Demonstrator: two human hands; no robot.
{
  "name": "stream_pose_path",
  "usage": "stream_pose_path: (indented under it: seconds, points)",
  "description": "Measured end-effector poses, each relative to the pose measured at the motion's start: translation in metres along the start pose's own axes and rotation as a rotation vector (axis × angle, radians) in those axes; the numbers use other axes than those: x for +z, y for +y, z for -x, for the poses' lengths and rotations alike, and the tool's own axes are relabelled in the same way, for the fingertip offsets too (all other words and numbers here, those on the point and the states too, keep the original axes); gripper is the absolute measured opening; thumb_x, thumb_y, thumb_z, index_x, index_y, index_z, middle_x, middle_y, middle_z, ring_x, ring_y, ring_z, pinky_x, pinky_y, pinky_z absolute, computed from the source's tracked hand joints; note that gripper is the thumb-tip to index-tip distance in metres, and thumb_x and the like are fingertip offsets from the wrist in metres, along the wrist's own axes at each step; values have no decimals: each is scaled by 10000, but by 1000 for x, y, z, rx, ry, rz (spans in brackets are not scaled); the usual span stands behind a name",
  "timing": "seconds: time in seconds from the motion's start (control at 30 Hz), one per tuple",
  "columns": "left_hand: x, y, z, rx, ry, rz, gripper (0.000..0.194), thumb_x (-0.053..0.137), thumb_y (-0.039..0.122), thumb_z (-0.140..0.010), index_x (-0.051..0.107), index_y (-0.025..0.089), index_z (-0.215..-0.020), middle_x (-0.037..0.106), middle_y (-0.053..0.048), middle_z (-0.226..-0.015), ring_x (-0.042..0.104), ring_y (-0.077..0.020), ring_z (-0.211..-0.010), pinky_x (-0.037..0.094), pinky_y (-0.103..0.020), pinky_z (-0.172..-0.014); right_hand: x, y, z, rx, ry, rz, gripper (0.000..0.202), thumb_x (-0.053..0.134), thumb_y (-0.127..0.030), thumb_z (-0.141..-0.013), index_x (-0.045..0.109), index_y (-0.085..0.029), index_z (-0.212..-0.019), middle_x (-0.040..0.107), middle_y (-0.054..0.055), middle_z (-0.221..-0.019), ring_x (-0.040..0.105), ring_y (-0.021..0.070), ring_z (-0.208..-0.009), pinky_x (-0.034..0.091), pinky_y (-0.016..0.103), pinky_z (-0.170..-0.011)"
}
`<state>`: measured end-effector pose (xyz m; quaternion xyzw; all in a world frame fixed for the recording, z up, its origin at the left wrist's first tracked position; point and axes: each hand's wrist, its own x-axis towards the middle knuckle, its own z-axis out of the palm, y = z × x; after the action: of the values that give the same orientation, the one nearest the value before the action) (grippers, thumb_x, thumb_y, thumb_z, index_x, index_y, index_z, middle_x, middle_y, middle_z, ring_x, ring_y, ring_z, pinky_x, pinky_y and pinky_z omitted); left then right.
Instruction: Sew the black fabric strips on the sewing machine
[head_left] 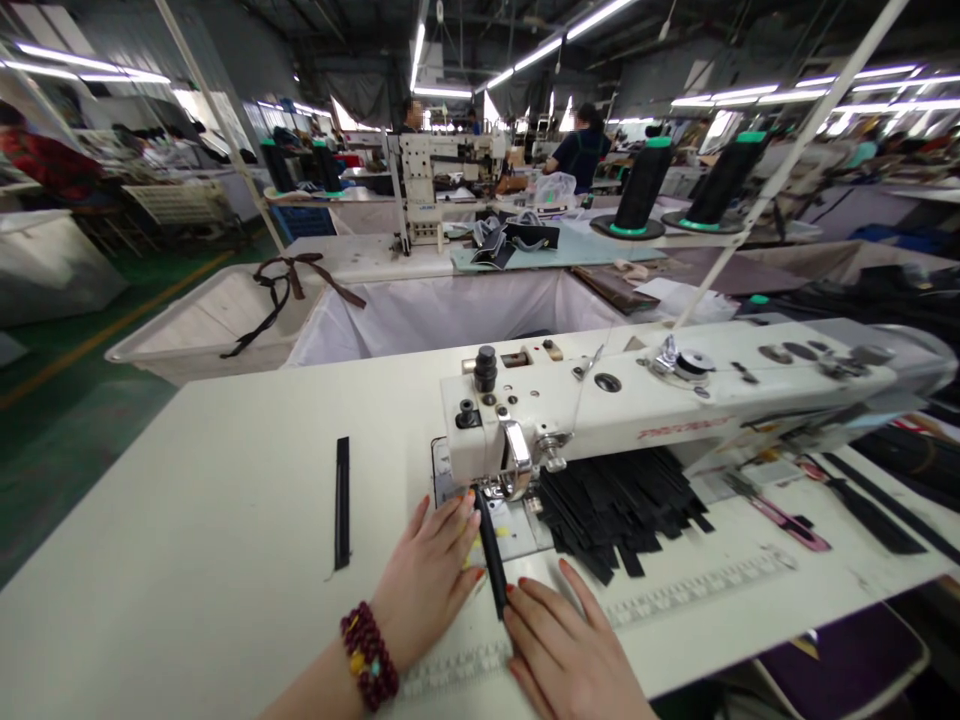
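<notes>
Lying at lower centre of frame, the black strip [491,555] is pointing toward the sewing machine [585,412]. The left hand [424,572] is touching the strip's upper end, the right hand [566,645] its lower; whether fingers are pinching, I cannot tell. Uneven guiding could be skewing it; crowding the machine could be endangering left fingertips.

Ahead of me, dark straps [294,268] drape over a pale bin [172,335]; farther right, I see a black thread cone [643,190] and, behind, a person in dark clothes [581,150].
</notes>
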<state>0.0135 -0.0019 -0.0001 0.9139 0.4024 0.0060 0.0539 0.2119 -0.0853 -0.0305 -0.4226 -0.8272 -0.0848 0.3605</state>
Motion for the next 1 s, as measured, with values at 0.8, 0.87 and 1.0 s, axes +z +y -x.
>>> stream_pose_path:
  seconds: [0.8,0.87,1.0]
  points:
    - [2,-14,-20,-65,39,121,323,536,328,-926,650,162,-1178,649,-126,-1285,492,-322,-1276,354,-557,-1131,27,33,-52,-47,-197,153,232,494,-85,-921,694,-108,-1036,701,90,-1034,587,232,-1028,90,513,-1208]
    - [2,-14,-20,-62,33,120,318,530,314,-928,643,162,-1184,642,-123,-1294,490,-321,-1278,342,-558,-1139,31,35,-55,-47,-206,188,223,502,-80,-912,699,-117,-1011,697,93,-1022,593,237,-994,167,525,-1183]
    - [2,-14,-21,-71,25,126,250,540,304,-918,673,167,-1080,662,-117,-1245,484,-322,-1276,335,-557,-1139,38,35,-63,-30,-234,248,231,513,-66,-899,695,-112,-1034,695,101,-985,605,233,-906,325,504,-1093]
